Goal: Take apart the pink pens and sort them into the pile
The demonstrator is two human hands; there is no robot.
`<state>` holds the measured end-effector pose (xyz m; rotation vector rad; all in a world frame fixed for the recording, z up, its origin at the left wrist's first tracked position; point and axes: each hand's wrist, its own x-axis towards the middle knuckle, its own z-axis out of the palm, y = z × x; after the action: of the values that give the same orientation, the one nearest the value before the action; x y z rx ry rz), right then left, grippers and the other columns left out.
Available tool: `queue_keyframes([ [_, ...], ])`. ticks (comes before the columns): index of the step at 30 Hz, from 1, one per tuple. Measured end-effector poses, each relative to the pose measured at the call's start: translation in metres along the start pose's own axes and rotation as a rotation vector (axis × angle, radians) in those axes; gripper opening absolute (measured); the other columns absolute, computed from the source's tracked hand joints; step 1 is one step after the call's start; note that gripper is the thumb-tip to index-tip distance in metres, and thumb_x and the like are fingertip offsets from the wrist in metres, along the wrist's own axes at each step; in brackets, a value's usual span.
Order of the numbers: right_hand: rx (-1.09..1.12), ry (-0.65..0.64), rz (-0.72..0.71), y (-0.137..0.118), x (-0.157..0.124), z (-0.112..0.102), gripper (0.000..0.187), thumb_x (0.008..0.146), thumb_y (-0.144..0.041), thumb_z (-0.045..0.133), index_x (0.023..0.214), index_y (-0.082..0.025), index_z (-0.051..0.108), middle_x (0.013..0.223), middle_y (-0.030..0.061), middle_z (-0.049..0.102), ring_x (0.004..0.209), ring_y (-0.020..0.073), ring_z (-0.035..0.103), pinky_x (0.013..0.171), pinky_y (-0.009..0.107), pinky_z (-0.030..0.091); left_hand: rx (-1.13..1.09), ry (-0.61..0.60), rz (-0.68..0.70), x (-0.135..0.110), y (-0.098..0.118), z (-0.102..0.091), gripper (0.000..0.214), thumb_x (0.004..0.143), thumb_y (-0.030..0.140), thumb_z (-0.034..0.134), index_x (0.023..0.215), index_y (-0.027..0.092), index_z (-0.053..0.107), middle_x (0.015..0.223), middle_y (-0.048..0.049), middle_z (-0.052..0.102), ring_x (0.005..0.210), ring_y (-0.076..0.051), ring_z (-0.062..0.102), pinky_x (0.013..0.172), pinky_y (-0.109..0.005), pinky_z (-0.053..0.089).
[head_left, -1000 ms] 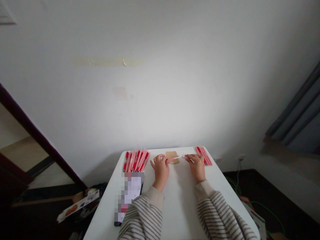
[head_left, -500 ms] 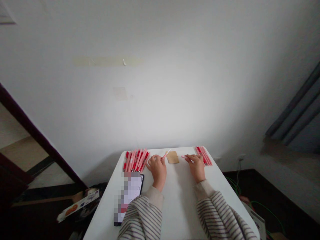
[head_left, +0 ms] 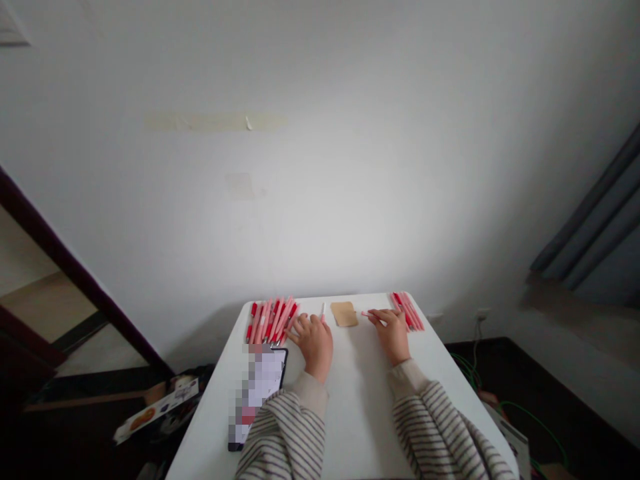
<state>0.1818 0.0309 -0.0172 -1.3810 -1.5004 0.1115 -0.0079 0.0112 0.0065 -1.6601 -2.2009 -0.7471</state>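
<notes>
My left hand (head_left: 315, 339) rests on the white table (head_left: 350, 400), fingers curled round a thin pink-and-white pen part (head_left: 323, 311) that sticks up beside it. It sits right next to a row of several pink and red pens (head_left: 273, 320) at the table's far left. My right hand (head_left: 395, 333) pinches a small pink piece (head_left: 366, 313) at its fingertips. A second, smaller group of pink pens (head_left: 407, 310) lies just right of that hand. A small brown card (head_left: 344, 313) lies between the hands.
A phone (head_left: 260, 393) with a lit screen lies at the table's left edge near my left sleeve. A white wall stands straight behind the table. Boxes and clutter (head_left: 155, 407) lie on the floor to the left, cables (head_left: 475, 380) on the right.
The two hands held one pen together, then pulled apart. My left hand has carried the long part leftwards to the row of pens; my right hand stayed in place with the small pink piece.
</notes>
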Motion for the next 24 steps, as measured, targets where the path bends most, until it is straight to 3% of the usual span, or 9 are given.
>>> queue_keyframes([
  [10, -0.014, -0.015, 0.001, 0.0011, -0.0001, 0.0011, 0.043, 0.089, -0.052, 0.048, 0.090, -0.020, 0.077, 0.087, 0.0108, 0.072, 0.092, 0.0278, 0.052, 0.086, 0.046, 0.038, -0.006, -0.050, -0.005, -0.0006, -0.0009, 0.0007, 0.028, 0.084, 0.033, 0.047, 0.097, 0.014, 0.063, 0.116, -0.0138, 0.055, 0.118, -0.033, 0.040, 0.100, -0.065, 0.027],
  [24, -0.014, -0.002, -0.005, 0.0008, -0.0008, 0.0015, 0.042, 0.089, -0.052, 0.048, 0.089, -0.022, 0.077, 0.086, 0.0102, 0.072, 0.091, 0.0274, 0.053, 0.087, 0.046, 0.039, -0.008, -0.106, -0.019, 0.0022, -0.0009, -0.0033, 0.029, 0.085, 0.035, 0.047, 0.101, 0.016, 0.063, 0.119, -0.0139, 0.054, 0.120, -0.033, 0.039, 0.100, -0.065, 0.027],
])
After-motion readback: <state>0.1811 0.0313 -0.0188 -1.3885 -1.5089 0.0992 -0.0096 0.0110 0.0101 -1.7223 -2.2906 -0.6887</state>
